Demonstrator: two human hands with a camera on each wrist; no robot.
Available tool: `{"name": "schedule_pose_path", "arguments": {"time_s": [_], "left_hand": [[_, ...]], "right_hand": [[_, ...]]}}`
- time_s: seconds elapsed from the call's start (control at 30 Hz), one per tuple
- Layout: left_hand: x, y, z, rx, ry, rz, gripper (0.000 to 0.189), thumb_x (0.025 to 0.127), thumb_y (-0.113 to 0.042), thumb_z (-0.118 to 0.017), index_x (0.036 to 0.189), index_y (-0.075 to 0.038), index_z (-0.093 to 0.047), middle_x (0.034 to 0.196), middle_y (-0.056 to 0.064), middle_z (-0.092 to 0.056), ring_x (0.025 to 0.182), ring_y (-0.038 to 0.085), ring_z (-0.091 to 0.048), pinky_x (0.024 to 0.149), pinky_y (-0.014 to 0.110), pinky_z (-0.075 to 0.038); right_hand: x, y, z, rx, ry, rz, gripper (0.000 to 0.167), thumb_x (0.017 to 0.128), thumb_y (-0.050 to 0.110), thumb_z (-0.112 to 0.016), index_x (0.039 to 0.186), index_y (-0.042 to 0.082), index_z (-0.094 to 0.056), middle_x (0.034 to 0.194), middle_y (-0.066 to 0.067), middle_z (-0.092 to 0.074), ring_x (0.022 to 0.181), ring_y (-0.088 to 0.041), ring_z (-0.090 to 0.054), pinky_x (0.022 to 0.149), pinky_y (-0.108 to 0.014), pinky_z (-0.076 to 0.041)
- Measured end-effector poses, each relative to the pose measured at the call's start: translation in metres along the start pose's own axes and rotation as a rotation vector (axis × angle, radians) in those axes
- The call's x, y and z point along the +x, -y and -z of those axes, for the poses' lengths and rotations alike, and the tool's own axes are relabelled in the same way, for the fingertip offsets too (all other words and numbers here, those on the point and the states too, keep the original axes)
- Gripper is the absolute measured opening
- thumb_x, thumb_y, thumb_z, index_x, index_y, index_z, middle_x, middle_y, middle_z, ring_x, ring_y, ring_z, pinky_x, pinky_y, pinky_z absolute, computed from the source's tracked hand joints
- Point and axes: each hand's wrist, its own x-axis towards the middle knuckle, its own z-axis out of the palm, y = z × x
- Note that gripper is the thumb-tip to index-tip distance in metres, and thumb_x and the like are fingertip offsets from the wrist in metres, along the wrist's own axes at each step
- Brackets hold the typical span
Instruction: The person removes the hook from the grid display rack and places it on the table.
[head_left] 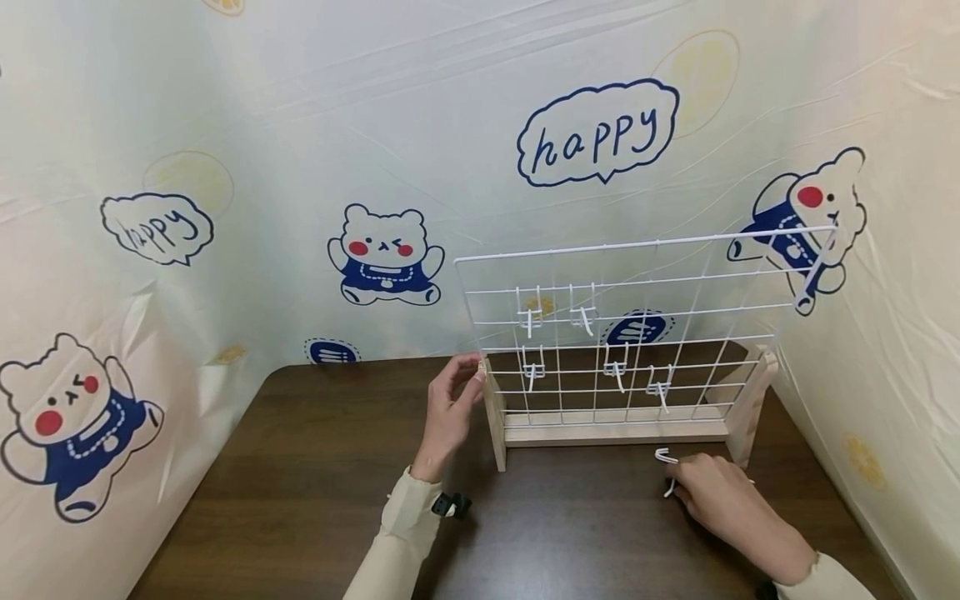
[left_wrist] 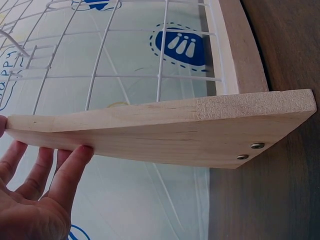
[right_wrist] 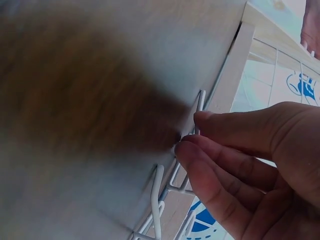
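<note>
A white wire grid (head_left: 558, 400) stands upright in a pale wooden stand, with several white wire hooks (head_left: 583, 315) hung on its bars. My left hand (head_left: 448, 417) holds the top of the stand's left side panel (left_wrist: 150, 135), fingers on its outer face and thumb by the edge. In front of the stand's right end, my right hand (head_left: 723, 496) is low over the table. Its thumb and fingertips pinch a white wire hook (right_wrist: 201, 102), partly hidden by the fingers. Another bent white wire piece (right_wrist: 157, 200) shows beside them in the right wrist view.
The dark wooden table (head_left: 337, 467) extends left of the stand. A printed curtain (head_left: 285, 150) with bears and lettering encloses the back and sides. The stand's right side panel (head_left: 750, 408) rises just beyond the right hand, joined by a wooden base bar (head_left: 615, 432).
</note>
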Motion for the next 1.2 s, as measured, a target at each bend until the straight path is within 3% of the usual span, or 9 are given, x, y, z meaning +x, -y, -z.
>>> {"name": "schedule_pose_path", "arguments": {"time_s": [0.17, 0.43, 0.53, 0.73, 1.03, 1.2], "left_hand": [[-0.001, 0.000, -0.001, -0.002, 0.002, 0.000, 0.024, 0.104, -0.010, -0.057, 0.125, -0.007, -0.067, 0.122, 0.018, -0.069, 0.112, 0.030, -0.067, 0.081, 0.032, -0.064], [0.001, -0.003, 0.000, 0.010, 0.009, -0.005, 0.024, 0.105, -0.013, -0.057, 0.127, -0.006, -0.067, 0.123, 0.016, -0.069, 0.114, 0.031, -0.068, 0.082, 0.034, -0.064], [0.002, -0.004, 0.000, 0.004, 0.011, -0.007, 0.025, 0.105, -0.013, -0.057, 0.127, -0.005, -0.066, 0.123, 0.017, -0.069, 0.114, 0.033, -0.068, 0.082, 0.035, -0.065], [0.002, -0.004, 0.001, 0.012, 0.005, 0.002, 0.023, 0.105, -0.013, -0.057, 0.125, -0.009, -0.067, 0.123, 0.015, -0.070, 0.114, 0.032, -0.068, 0.082, 0.039, -0.065], [0.000, -0.001, 0.000, 0.013, 0.005, -0.001, 0.024, 0.104, -0.012, -0.058, 0.125, -0.007, -0.067, 0.123, 0.016, -0.070, 0.112, 0.032, -0.068, 0.083, 0.043, -0.065], [0.000, -0.001, 0.000, 0.012, 0.005, -0.007, 0.023, 0.105, -0.012, -0.057, 0.125, -0.008, -0.067, 0.123, 0.016, -0.070, 0.112, 0.031, -0.068, 0.082, 0.040, -0.065]], "right_hand": [[-0.001, -0.002, 0.001, 0.004, -0.031, 0.030, 0.029, 0.071, 0.007, -0.089, 0.072, 0.024, -0.065, 0.063, 0.007, -0.063, 0.057, -0.011, -0.060, 0.045, -0.031, -0.041], [0.003, -0.002, 0.006, 0.021, -0.169, 0.037, 0.029, 0.071, 0.013, -0.092, 0.074, 0.022, -0.065, 0.059, 0.015, -0.056, 0.053, 0.000, -0.046, 0.046, -0.025, -0.037], [0.006, -0.001, 0.007, 0.075, -0.260, 0.025, 0.025, 0.070, 0.012, -0.092, 0.076, 0.020, -0.069, 0.060, 0.015, -0.060, 0.054, 0.006, -0.042, 0.047, -0.022, -0.037], [0.011, -0.001, 0.009, 0.171, -0.468, 0.016, 0.025, 0.065, 0.007, -0.093, 0.077, 0.018, -0.075, 0.065, 0.011, -0.070, 0.056, 0.007, -0.053, 0.051, -0.015, -0.046], [0.011, 0.002, 0.013, 0.210, -0.487, -0.044, 0.028, 0.064, 0.009, -0.095, 0.084, 0.017, -0.078, 0.071, 0.007, -0.075, 0.055, 0.003, -0.056, 0.051, -0.014, -0.045], [0.014, 0.003, 0.014, 0.245, -0.556, -0.027, 0.029, 0.064, 0.004, -0.094, 0.088, 0.013, -0.079, 0.074, 0.003, -0.077, 0.057, 0.005, -0.054, 0.053, -0.013, -0.045]]}}
